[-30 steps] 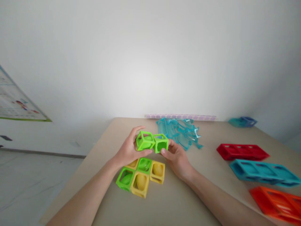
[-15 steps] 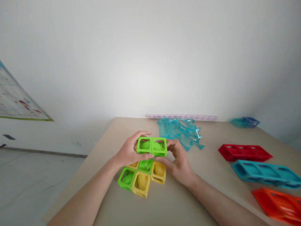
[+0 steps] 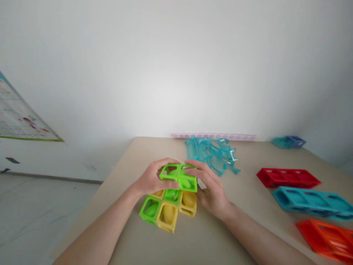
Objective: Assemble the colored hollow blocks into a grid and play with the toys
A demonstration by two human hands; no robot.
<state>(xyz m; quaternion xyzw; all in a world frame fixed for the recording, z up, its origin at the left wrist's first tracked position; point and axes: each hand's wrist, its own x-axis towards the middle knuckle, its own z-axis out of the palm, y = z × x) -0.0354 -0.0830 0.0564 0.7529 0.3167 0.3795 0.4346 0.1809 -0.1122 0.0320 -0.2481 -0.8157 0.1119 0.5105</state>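
Note:
My left hand [image 3: 154, 178] grips the left side of a pair of joined bright green cube blocks [image 3: 188, 184], its thumb along the front face. At their right side is my right hand [image 3: 211, 189], fingers bent over the top and thumb low behind the edge. Directly below and nearer to me lies a group of joined green and yellow cubes, with a green cube [image 3: 150, 209] at the left, a yellow cube [image 3: 167, 216] at the front and another yellow cube [image 3: 188, 202] at the right. Whether the held pair touches this group is unclear.
Translucent blue pieces [image 3: 213, 152] lie piled behind my hands, before a purple patterned strip [image 3: 215, 136] at the wall. On the right are red [image 3: 288, 178], teal [image 3: 314, 201] and orange [image 3: 329, 239] block rows. Blue blocks [image 3: 289, 142] sit in the back right corner.
The held green pair has tilted so more of its front shows, and sits slightly lower. My right fingers have moved left over its top.

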